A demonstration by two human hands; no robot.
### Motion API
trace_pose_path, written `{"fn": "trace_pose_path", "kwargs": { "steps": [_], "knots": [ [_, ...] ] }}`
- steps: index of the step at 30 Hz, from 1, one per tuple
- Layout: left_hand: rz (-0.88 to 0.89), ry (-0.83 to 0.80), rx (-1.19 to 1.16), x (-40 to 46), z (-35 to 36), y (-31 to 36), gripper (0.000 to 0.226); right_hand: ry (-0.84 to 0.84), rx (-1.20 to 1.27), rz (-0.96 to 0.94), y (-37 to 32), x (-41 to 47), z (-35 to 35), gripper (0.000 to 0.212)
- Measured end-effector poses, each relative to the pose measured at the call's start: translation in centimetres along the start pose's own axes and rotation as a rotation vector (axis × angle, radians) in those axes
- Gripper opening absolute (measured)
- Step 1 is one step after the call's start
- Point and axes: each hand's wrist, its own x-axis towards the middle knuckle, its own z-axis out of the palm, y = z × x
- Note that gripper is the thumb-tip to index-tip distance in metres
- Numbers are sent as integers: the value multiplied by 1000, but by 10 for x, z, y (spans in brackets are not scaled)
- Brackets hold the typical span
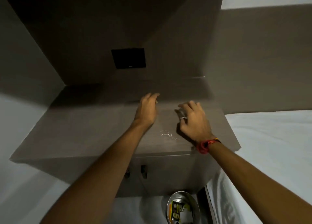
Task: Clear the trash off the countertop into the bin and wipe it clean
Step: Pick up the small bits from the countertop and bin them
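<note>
- Left hand (147, 109) is hovering open; right hand (194, 121) is curling loosely, seemingly pinching a tiny white scrap.
- Pale crumbs (168, 134) are lying scattered on the grey-brown wooden desk (76, 131), near its front edge.
- Light, loose bits: likely sweeping them toward the round metal bin (183, 207) below works better than pinching.

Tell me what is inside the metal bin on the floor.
The bin holds crumpled wrappers, yellow, black and white. What they are cannot be read. Its lower part runs off the picture's bottom edge, so anything deeper is unseen.
</note>
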Motion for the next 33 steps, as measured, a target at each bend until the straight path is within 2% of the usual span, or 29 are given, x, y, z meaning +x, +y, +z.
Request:
{"fn": "trace_pose_path", "kwargs": {
  "steps": [2, 4, 11, 13, 14, 16, 19, 20, 22, 25, 28, 33],
  "knots": [
    [26, -122, 145, 24, 6, -14, 66, -77, -40, 24, 11, 5, 7, 47],
    [56, -183, 242, 36, 14, -21, 59, -77, -59, 23, 17, 6, 13, 38],
    [183, -106, 543, 36, 28, -17, 16, -26, 28, 20, 28, 4, 18, 7],
    [176, -97, 527, 35, 27, -18, 11, -33, 83, 57, 27, 3, 16, 3],
    [143, -73, 452, 33, 26, -19, 9, -20, 142, 98, 25, 2, 15, 3],
    [10, 13, 131, 25, 26, -14, 8, 54, 366, 256, 20, -1, 12, 3],
    [-247, 122, -623, -3, 25, 10, 8, 184, 1093, 604, 4, -6, 2, 4],
    [-332, 126, -862, -15, 25, 19, 9, 217, 1318, 688, -1, -9, -1, 6],
    [-443, 71, -1257, -43, 25, 34, 10, 209, 1611, 794, -8, -19, -4, 9],
    [-494, -42, -1717, -78, 25, 51, 15, 123, 1973, 818, -15, -38, -4, 13],
    [-487, -167, -1977, -105, 28, 62, 15, 50, 2151, 728, -22, -62, -1, 13],
    [-434, -284, -2069, -151, 44, 62, 14, -45, 2251, 618, -25, -105, 2, 16]
  ]
}}
